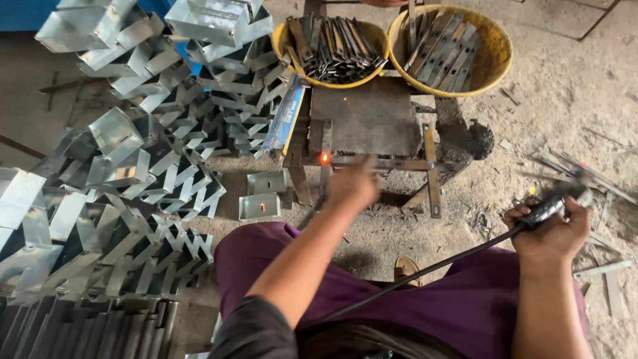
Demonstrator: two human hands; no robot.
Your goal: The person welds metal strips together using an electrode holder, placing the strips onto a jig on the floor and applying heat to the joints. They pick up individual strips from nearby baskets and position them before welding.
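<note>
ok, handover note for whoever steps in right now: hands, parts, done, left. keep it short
Left hand: blurred in motion, reaching to the flat metal strips on the small welding table; whether it grips anything cannot be told.
Right hand: closed on the electrode holder, held off to the side above the floor, cable running back across the lap.
Parts: a weld spot glows orange on the strips at the table's front edge. Two yellow baskets of strips stand behind the table.
Done: one joint just welded, judging by the glow.
Left: cannot tell how many joints remain.
</note>
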